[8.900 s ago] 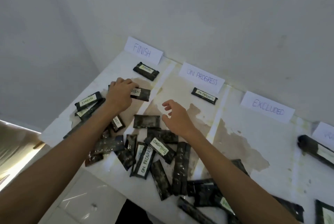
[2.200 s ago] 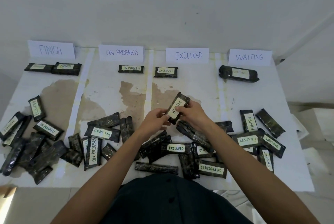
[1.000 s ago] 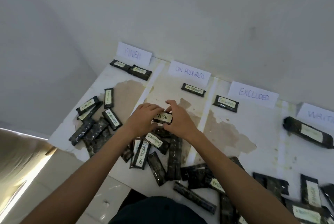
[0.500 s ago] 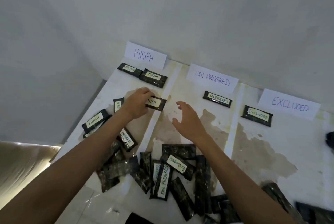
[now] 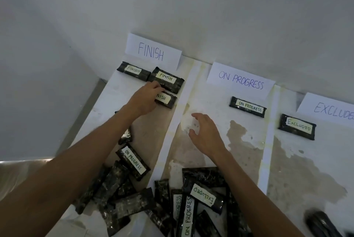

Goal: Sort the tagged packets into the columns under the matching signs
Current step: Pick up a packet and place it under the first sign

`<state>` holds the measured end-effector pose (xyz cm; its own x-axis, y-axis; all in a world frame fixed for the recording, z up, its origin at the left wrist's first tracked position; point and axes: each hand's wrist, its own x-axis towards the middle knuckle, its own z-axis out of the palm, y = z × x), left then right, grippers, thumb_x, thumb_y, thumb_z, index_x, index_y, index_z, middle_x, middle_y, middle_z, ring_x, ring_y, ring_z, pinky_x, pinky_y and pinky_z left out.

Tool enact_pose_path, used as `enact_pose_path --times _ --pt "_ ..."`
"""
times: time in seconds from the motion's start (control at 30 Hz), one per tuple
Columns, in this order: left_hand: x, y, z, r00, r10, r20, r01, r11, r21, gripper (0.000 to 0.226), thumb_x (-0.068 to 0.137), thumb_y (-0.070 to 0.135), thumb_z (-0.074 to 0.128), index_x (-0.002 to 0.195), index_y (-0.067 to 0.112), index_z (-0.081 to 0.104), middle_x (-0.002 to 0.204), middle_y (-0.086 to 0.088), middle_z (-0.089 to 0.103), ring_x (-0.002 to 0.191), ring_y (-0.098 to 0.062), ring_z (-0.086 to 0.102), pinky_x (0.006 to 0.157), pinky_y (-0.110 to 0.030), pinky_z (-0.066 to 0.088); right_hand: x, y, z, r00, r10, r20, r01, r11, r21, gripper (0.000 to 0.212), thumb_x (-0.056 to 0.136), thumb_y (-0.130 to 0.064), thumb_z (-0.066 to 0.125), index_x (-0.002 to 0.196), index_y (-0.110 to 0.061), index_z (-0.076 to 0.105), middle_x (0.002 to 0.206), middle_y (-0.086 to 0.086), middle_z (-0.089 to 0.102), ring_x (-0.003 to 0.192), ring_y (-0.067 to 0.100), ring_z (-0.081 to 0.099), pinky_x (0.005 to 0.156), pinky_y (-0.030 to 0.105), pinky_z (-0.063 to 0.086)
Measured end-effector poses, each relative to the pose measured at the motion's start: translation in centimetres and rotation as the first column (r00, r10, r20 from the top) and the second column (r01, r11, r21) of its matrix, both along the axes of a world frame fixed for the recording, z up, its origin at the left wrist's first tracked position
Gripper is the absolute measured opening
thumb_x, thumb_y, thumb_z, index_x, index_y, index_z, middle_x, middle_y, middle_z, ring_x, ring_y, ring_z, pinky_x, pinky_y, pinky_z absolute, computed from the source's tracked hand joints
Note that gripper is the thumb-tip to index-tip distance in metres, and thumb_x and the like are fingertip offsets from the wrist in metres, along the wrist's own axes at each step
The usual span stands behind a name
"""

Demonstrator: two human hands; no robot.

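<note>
My left hand (image 5: 144,99) grips the left end of a dark packet tagged FINISH (image 5: 167,100), low over the FINISH column just below two FINISH packets (image 5: 166,79) lying under the FINISH sign (image 5: 153,51). My right hand (image 5: 206,133) hovers over the ON PROGRESS column with fingers spread and nothing in it. One ON PROGRESS packet (image 5: 248,107) lies under the ON PROGRESS sign (image 5: 240,80). One EXCLUDED packet (image 5: 297,129) lies under the EXCLUDED sign (image 5: 329,109).
A heap of unsorted dark packets (image 5: 134,198) covers the near part of the stained white table (image 5: 306,169), among them an ON PROGRESS packet (image 5: 133,160) and an EXCLUDED packet (image 5: 205,195). The wall rises directly behind the signs. The table's left edge (image 5: 86,118) drops off beside my left arm.
My left hand has carried the FINISH packet farther up the FINISH column, close under the two packets there. My right hand has let go and stays spread over the ON PROGRESS column.
</note>
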<state>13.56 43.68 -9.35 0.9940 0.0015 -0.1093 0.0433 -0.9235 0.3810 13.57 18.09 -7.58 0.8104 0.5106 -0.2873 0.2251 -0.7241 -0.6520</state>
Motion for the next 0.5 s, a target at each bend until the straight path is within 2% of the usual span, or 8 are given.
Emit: enact_pose_path --times 0.2,0.27,0.4,0.5 --pt "-0.7 0.4 1.2 1.000 0.014 0.005 -0.014 0.999 -0.030 0.052 0.076 -0.006 0.057 0.127 0.007 0.055 0.126 -0.013 0.052 0.111 -0.031 0.050 0.089 -0.046 0.048 -1.1 1.6 1.2 0.998 0.056 0.020 -0.056 0.998 -0.018 0.047 0.088 -0.016 0.056 0.134 -0.017 0.044 0.135 0.005 0.046 0.123 0.024 0.044 0.105 0.040 0.038" --pt "-1.6 0.5 2.2 0.996 0.094 0.011 -0.093 0.992 -0.083 0.049 0.079 -0.001 0.060 0.126 0.010 0.056 0.126 -0.012 0.053 0.112 -0.029 0.051 0.092 -0.041 0.047 -1.6 2.6 1.9 0.995 0.098 0.021 -0.098 0.995 -0.002 0.046 0.089 -0.015 0.055 0.134 -0.016 0.045 0.134 0.006 0.047 0.122 0.024 0.045 0.103 0.040 0.039" --pt "-6.9 0.9 3.8 0.967 0.236 -0.097 -0.252 0.944 -0.213 0.045 0.080 0.004 0.061 0.125 0.012 0.058 0.121 -0.011 0.054 0.107 -0.026 0.052 0.095 -0.037 0.045 -3.7 5.3 2.8 0.977 0.209 -0.053 -0.207 0.978 0.031 0.048 0.089 -0.015 0.054 0.136 -0.016 0.043 0.137 0.006 0.044 0.124 0.022 0.044 0.103 0.034 0.039" --pt "-12.6 1.4 3.8 0.931 0.361 -0.058 -0.365 0.916 -0.167 0.043 0.079 0.004 0.064 0.121 0.013 0.061 0.123 -0.013 0.055 0.110 -0.032 0.051 0.096 -0.043 0.043 -5.6 7.4 3.0 0.947 0.300 -0.112 -0.300 0.954 0.022 0.048 0.091 -0.014 0.050 0.138 -0.015 0.040 0.141 0.005 0.039 0.125 0.022 0.043 0.100 0.032 0.039"
